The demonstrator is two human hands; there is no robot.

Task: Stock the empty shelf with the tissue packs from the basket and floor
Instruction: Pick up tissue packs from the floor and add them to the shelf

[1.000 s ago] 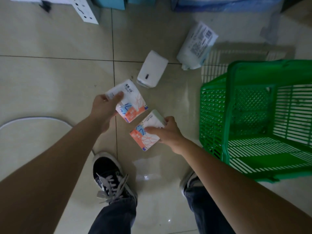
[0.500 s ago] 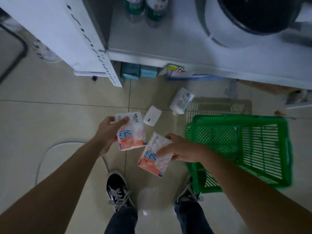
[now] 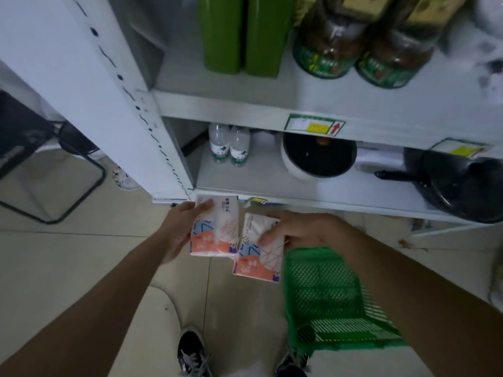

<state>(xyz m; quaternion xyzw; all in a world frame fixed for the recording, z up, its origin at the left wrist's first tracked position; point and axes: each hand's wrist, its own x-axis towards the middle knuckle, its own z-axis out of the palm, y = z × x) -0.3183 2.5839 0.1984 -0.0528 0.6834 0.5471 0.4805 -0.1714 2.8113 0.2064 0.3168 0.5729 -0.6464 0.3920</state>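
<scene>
Left hand (image 3: 178,229) gripping one tissue pack (image 3: 215,227), right hand (image 3: 302,229) gripping a second pack (image 3: 257,254); both held side by side, edges touching, in front of the low shelf (image 3: 245,175) edge. Green basket (image 3: 326,295) on floor under right forearm. Bottles (image 3: 230,145) and pan (image 3: 318,156) on that shelf.

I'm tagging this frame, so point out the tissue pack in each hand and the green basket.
left tissue pack (image 3: 215,235), head view, front face.
right tissue pack (image 3: 255,261), head view, lower front.
green basket (image 3: 324,292), head view, mesh wall.
</scene>
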